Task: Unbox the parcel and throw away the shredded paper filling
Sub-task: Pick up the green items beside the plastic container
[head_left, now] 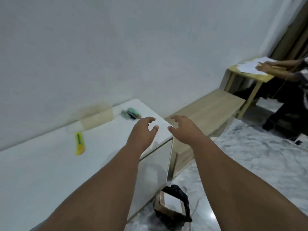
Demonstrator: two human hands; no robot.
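Both hands, left hand (141, 130) and right hand (185, 129), hover empty with fingers spread over white cabinet top (50, 164); parcel unseen, handling cannot be judged.

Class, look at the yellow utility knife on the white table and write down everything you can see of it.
The knife is a bright yellow, plastic-looking cutter with a slightly curved body, an orange patch near its lower end and a dark ridged slider along the upper part. No blade can be made out; the picture is too blurred to be sure. It lies flat on the white table, lengthwise away from the viewer, left of both hands and apart from them. Nothing but the table touches it.
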